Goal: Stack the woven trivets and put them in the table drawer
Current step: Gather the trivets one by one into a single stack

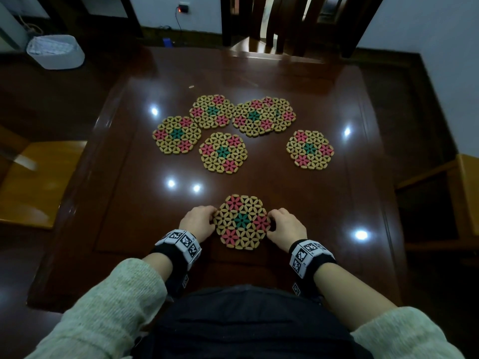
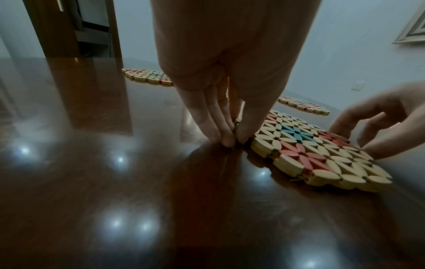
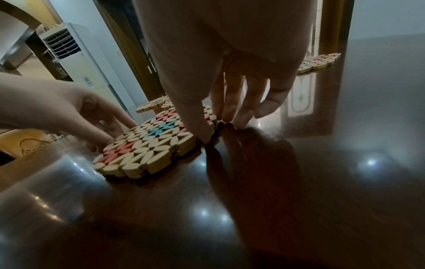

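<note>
A hexagonal woven trivet [image 1: 242,221] with tan, pink and green flower patterns lies flat on the dark glossy table [image 1: 298,193], close to its near edge. My left hand [image 1: 211,216] pinches its left edge, thumb and fingertips meeting at the rim [image 2: 234,141]. My right hand [image 1: 272,221] grips the right edge, thumb at the near corner and fingers curled down behind the rim [image 3: 216,129]. Several more trivets lie farther back: one at the left [image 1: 177,134], one in the middle [image 1: 223,152], one alone at the right [image 1: 310,149], and two overlapping [image 1: 264,116]. No drawer shows.
A small pale scrap [image 1: 191,87] lies on the far part of the table. A dark chair [image 1: 285,27] stands at the far side, wooden seats at the left [image 1: 39,177] and right [image 1: 461,193]. A white bin [image 1: 55,51] sits on the floor, back left.
</note>
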{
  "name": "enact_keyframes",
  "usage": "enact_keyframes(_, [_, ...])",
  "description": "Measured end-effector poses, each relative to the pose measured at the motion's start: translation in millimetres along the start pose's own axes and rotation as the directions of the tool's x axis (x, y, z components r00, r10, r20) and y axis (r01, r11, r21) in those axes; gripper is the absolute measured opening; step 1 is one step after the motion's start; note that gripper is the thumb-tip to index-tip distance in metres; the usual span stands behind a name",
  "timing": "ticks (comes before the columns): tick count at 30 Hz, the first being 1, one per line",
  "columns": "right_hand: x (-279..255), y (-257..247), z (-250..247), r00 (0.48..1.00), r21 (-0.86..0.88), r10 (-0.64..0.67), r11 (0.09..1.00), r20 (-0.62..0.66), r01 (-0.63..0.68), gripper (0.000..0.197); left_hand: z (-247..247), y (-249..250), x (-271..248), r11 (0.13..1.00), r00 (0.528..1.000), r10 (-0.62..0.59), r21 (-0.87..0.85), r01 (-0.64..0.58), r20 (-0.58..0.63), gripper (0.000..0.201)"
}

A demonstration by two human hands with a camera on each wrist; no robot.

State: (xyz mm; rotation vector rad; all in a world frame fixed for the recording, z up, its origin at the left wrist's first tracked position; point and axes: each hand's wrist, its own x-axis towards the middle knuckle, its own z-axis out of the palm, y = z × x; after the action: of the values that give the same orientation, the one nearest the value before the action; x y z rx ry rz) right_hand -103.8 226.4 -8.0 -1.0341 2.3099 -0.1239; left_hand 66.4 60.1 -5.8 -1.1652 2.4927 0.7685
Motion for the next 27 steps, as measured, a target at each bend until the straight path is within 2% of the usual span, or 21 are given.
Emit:
enact_keyframes(9, [-1,-5,0,1.000,0.044,0.022,0.999,0.012,-0.023,0.039,-2,-3,2,0.975,0.994,-0.102,-0.198,0.106,0.027,0.034])
enact_keyframes(19, [-3,-7,-2,0.999,0.052,0.033,0.998,0.017,-0.034,0.036,-4,1,1,0.977,0.995,-0.089,-0.190,0.094,0.038,0.031])
enact_keyframes(24, [2,-7,-15,0.985,0.046,0.078,0.995,0.153,-0.086,0.049,-11,1,4,0.979,0.991,-0.089,-0.175,0.105,0.100,0.036])
enact_keyframes(27, [14,-5,-33,0.960,0.036,0.124,0.990,0.249,-0.137,0.055,-18,-6,14,0.954,0.985,-0.127,-0.258,0.153,0.116,0.038])
